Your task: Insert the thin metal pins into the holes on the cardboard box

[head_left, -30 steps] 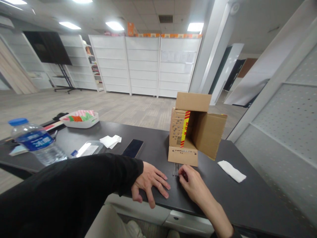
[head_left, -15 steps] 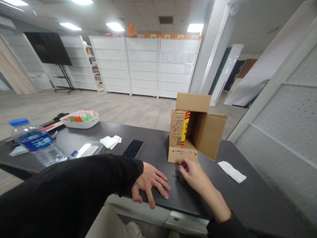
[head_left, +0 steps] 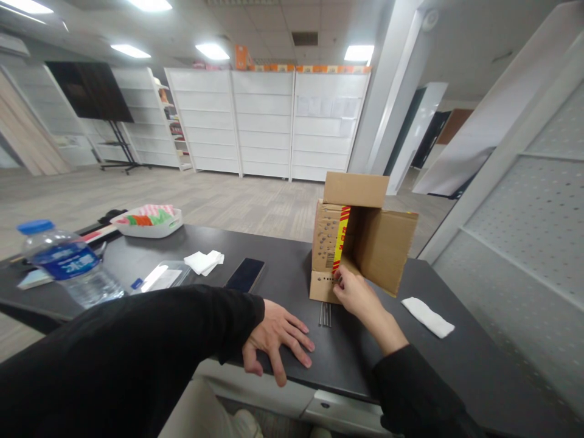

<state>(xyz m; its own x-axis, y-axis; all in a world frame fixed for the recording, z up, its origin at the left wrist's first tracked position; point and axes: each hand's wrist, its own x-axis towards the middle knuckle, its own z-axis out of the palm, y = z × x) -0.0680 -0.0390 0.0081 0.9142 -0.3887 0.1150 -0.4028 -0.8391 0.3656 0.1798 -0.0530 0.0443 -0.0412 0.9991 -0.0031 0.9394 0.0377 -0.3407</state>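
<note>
On a dark counter (head_left: 283,267) in a wide room lined with white shelving, a cardboard box (head_left: 360,243) stands on its side with the opening turned to the right and its flaps spread; a red and yellow tape strip runs down its front edge, and the lower front flap carries a row of small punched holes. Left of the box, well apart, lie a dark phone (head_left: 245,274), a folded white tissue (head_left: 204,261), a clear plastic lid (head_left: 159,277), a water bottle (head_left: 68,264) with a blue cap, and a white tray (head_left: 146,221) of coloured items at the far edge. Another tissue (head_left: 427,316) lies right of the box. The left hand (head_left: 276,340) rests flat on the counter near its front edge, fingers spread, holding nothing. The right hand (head_left: 354,293) is at the box's holed flap, fingertips pinched together against it; whether they grip anything cannot be told. Just below that hand, a few thin metal pins (head_left: 324,314) lie side by side on the counter.
</note>
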